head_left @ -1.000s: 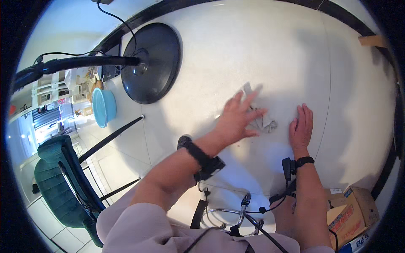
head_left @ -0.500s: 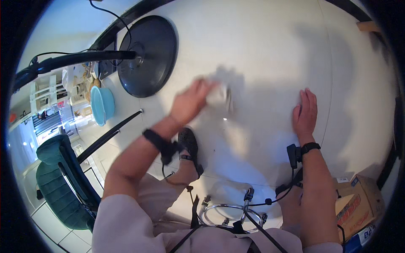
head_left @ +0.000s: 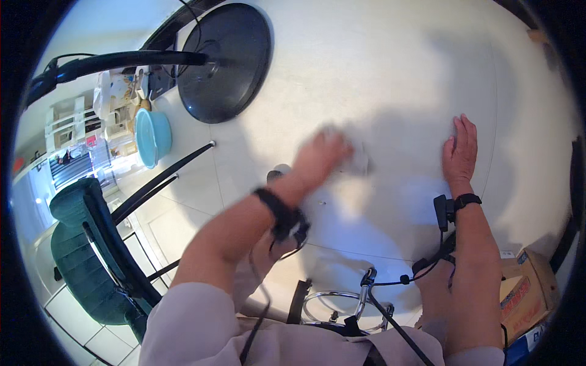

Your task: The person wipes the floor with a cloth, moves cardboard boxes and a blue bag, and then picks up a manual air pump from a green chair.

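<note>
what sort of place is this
Probably a room in a home or small shop, though I can't be sure: a green cushioned chair, a light-blue basin and a cardboard box stand around a pale tiled floor.

Black base [head_left: 239, 76] on pale floor [head_left: 366, 67]

The pale floor [head_left: 397, 79] looks smooth and softly glossy; near its far edge the round black base [head_left: 229, 73] has a smooth sheen; the basin [head_left: 152, 139] looks plastic; the green chair [head_left: 82, 262] wears ribbed, velvety cloth; the ring frame [head_left: 364, 295] is shiny metal; toward the floor's right edge the box [head_left: 532, 291] is matt cardboard; the left sleeve [head_left: 192, 314] is matt cloth; the grey piece [head_left: 361, 161] at the left hand [head_left: 321, 157] is blurred.
</note>
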`<state>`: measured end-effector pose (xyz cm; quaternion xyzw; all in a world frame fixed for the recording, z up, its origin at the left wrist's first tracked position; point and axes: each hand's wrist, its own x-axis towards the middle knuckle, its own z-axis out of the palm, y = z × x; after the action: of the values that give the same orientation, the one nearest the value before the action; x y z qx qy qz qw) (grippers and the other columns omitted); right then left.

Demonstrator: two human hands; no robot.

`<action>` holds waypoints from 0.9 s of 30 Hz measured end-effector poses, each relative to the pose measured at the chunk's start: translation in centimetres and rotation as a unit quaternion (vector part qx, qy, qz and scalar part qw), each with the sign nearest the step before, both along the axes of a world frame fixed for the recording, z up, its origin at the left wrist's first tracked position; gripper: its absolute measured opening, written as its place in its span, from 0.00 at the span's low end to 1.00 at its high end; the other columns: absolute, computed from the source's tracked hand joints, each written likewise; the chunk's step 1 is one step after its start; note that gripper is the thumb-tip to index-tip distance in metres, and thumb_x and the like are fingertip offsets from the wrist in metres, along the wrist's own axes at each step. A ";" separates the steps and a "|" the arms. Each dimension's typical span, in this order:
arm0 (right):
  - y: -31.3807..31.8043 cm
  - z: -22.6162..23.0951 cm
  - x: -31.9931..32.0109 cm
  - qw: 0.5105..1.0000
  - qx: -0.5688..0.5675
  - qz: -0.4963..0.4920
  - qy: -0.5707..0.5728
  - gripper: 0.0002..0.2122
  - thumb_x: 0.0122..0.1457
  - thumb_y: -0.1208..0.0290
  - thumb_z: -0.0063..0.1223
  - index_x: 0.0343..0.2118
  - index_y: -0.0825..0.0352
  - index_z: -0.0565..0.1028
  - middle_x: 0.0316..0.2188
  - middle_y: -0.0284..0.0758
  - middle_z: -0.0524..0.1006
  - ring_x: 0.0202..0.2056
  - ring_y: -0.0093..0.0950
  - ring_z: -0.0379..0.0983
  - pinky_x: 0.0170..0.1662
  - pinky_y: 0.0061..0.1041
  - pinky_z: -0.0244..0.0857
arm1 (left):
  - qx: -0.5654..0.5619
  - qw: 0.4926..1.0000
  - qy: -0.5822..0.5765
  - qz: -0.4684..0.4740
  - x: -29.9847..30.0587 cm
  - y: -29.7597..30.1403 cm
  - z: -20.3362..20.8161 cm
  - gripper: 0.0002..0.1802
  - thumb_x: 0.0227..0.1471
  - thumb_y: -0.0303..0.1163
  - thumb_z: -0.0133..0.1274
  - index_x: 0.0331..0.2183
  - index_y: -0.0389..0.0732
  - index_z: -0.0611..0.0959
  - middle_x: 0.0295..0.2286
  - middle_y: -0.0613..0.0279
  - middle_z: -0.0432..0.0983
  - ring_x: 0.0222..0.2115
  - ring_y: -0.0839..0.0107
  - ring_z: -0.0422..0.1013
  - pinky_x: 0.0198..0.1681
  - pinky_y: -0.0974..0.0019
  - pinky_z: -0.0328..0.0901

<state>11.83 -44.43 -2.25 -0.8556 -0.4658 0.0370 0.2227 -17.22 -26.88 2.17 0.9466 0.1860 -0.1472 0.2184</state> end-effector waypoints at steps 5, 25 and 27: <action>-1.0 0.0 -0.1 0.999 -0.007 -0.007 -0.036 0.20 0.49 0.77 0.42 0.48 0.65 0.65 0.51 0.39 0.63 0.53 0.38 0.57 0.57 0.35 0.51 | -0.236 0.969 0.067 0.009 -4.4 -6.5 3.5 0.23 0.41 0.21 0.44 0.43 0.47 0.74 0.43 0.53 0.65 0.46 0.52 0.62 0.50 0.57 0.60; -0.8 -0.9 1.4 0.999 0.039 0.029 -0.014 0.20 0.50 0.77 0.42 0.48 0.66 0.65 0.52 0.41 0.63 0.53 0.38 0.58 0.57 0.32 0.52 | -0.016 0.984 0.019 0.177 -4.9 -0.6 0.4 0.14 0.45 0.30 0.45 0.37 0.50 0.78 0.38 0.57 0.69 0.38 0.57 0.68 0.40 0.59 0.65; -1.9 -0.5 2.3 1.000 0.016 0.025 -0.006 0.20 0.49 0.77 0.42 0.49 0.65 0.65 0.52 0.41 0.63 0.54 0.38 0.58 0.57 0.32 0.52 | -0.052 0.997 0.047 0.024 -5.8 -4.0 1.5 0.15 0.44 0.26 0.47 0.38 0.48 0.78 0.37 0.56 0.70 0.40 0.54 0.68 0.43 0.58 0.64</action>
<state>14.10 -46.36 -2.71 -0.8402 -0.4888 0.0302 0.2329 -23.06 -30.87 3.69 0.9210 0.2113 -0.1961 0.2622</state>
